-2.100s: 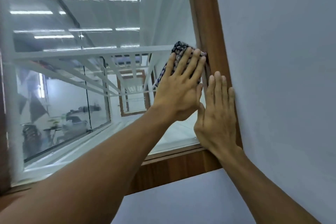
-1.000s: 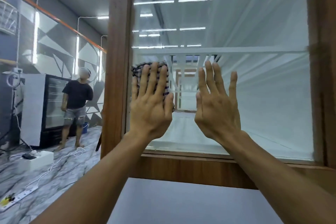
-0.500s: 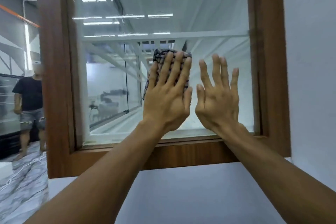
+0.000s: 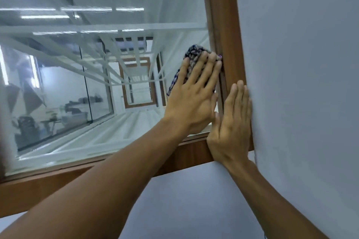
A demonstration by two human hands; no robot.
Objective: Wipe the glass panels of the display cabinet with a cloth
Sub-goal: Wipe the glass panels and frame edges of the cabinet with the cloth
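A glass panel (image 4: 101, 68) sits in a brown wooden frame (image 4: 225, 25). My left hand (image 4: 194, 95) lies flat on a dark checked cloth (image 4: 191, 54) and presses it against the glass at the panel's right edge, fingertips touching the frame. Most of the cloth is hidden under the palm. My right hand (image 4: 231, 122) rests flat with straight fingers on the frame's lower right corner, beside the left hand, holding nothing.
A pale grey wall (image 4: 301, 83) runs to the right of the frame and below it (image 4: 184, 200). The glass shows white shelves, ceiling lights and a room with furniture at the left.
Both hands have swept right across the glass from the panel's middle to its right edge. My right hand has left the glass and now lies on the frame.
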